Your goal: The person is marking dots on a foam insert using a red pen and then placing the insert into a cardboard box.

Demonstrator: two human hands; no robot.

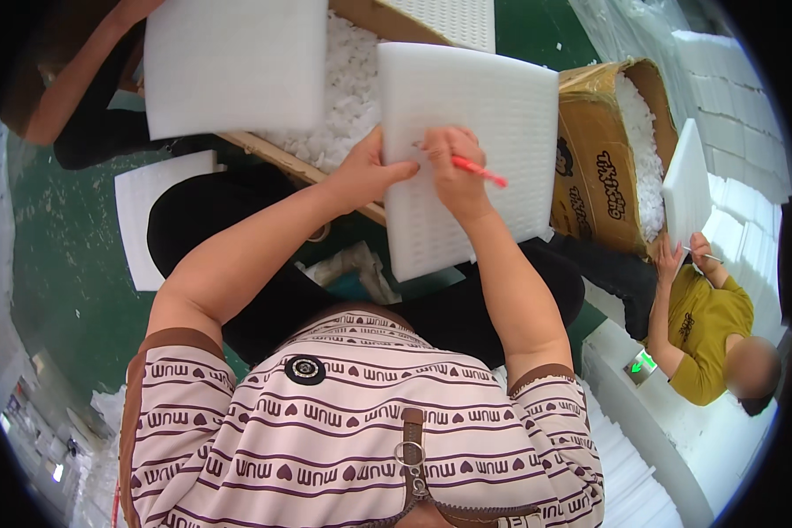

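Note:
A white foam board [502, 97] with rows of faint small marks stands tilted in front of me, above my lap. My left hand [370, 173] grips its left edge, thumb on the face and the other fingers partly hidden at the edge. In my right hand [453, 167] is a slim red pen-like tool [481, 171], held in a closed grip against the board's face. The tool's tip is close to my left thumb; its exact kind I cannot make out.
Behind the board stands an open box [277, 158] of white foam scraps. A cardboard box [598, 167] of scraps is at right, beside a co-worker in a yellow-green shirt [704, 308] holding a board. Another white board [238, 66] is at upper left, near another person's arm [84, 70].

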